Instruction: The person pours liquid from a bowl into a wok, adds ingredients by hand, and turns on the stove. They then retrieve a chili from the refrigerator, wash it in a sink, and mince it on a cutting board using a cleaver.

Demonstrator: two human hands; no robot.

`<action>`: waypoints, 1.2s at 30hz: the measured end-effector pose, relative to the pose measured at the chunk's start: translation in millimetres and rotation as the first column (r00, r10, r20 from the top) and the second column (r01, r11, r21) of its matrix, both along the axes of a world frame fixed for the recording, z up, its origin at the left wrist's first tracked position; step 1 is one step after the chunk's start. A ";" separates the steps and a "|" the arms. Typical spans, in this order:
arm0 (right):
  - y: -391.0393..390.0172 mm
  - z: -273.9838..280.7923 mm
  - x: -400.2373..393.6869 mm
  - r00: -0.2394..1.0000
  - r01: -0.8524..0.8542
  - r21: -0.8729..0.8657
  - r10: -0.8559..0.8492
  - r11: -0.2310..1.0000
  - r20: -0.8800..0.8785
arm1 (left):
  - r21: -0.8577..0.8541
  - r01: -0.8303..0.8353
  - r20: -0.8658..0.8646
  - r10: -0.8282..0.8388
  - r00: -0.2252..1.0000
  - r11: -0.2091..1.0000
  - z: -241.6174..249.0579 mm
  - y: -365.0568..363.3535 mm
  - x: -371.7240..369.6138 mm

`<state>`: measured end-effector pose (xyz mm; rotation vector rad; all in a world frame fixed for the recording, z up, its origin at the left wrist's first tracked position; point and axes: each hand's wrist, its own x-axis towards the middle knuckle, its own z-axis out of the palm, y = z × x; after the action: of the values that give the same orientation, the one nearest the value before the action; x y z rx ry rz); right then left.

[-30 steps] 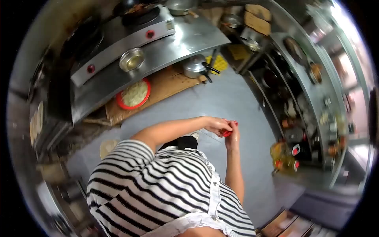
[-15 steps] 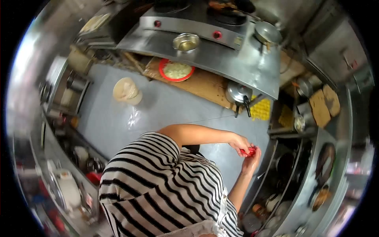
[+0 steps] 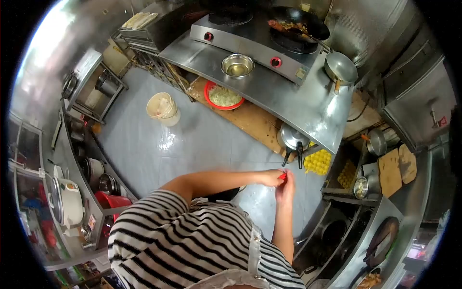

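My left hand [image 3: 269, 177] reaches across in front of my body, its fingers closed on a small red thing [image 3: 282, 177]. My right hand [image 3: 286, 190] is raised against it from the other side, its fingers bent at the same red thing. Most of that thing is covered by the fingers, so I cannot make out its kind. Both hands meet in the air over the grey floor, short of the lidded pot with black handles [image 3: 293, 136].
Ahead stands a steel counter [image 3: 187, 53] with a gas stove, a food-filled wok [image 3: 301, 29], a steel bowl [image 3: 237, 66] and a pan [image 3: 340, 67]. Below are a red basin [image 3: 208, 91] and a yellow egg tray [image 3: 317, 161]. White buckets [image 3: 163, 108] stand on the floor. Shelves flank both sides.
Both hands have moved left and slightly up in the view, still together at the red thing. The camera view has shifted, and less of the red thing shows.
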<state>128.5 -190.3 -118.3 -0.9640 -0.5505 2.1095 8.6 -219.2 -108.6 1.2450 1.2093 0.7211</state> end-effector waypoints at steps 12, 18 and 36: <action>35.9 -61.3 -120.0 0.967 0.035 -0.423 -0.137 0.905 -0.215 | 0.056 -0.385 0.536 0.298 0.790 0.921 9.7 112.8 -358.5; 86.7 -42.8 -189.5 0.988 0.154 -0.439 -0.140 0.885 0.064 | -0.589 -0.798 0.527 0.808 -0.261 0.127 -42.3 187.1 -744.0; 63.3 -18.2 -123.9 0.919 0.394 -0.443 -0.351 0.805 0.180 | 0.735 -0.492 -0.423 0.883 0.204 0.466 5.0 149.9 -632.5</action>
<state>4.6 -127.0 -136.5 -1.3215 0.1329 1.8693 -624.0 -69.2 -103.6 1.3732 2.6460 1.2762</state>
